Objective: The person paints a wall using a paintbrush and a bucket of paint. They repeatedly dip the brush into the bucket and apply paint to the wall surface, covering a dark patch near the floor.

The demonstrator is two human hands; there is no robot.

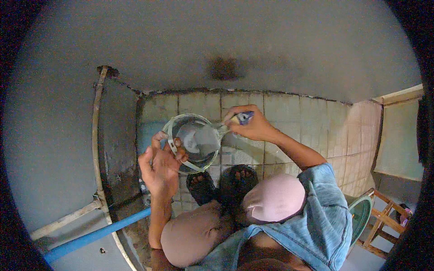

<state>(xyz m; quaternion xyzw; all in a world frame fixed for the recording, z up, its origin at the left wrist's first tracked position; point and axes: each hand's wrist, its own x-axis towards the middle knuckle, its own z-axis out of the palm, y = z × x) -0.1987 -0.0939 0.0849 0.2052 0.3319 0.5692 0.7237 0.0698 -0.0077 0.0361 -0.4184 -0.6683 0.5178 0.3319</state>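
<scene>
A clear glass bowl (pixel 195 141) is held tilted over a tiled floor, just above my feet. My left hand (pixel 159 166) grips its near rim from below and the left, fingers curled over the edge. My right hand (pixel 249 123) is closed around a small yellow and blue object, perhaps a scrubber (pixel 242 118), at the bowl's right rim. My knees and a blue denim sleeve fill the lower middle.
A pale pipe (pixel 96 135) runs up the grey wall at left, and a blue pipe (pixel 97 235) crosses low at the lower left. Dark sandals (pixel 221 185) sit on the beige tiles (pixel 289 113). A green basin (pixel 361 214) and a wooden stool (pixel 384 221) stand at the right.
</scene>
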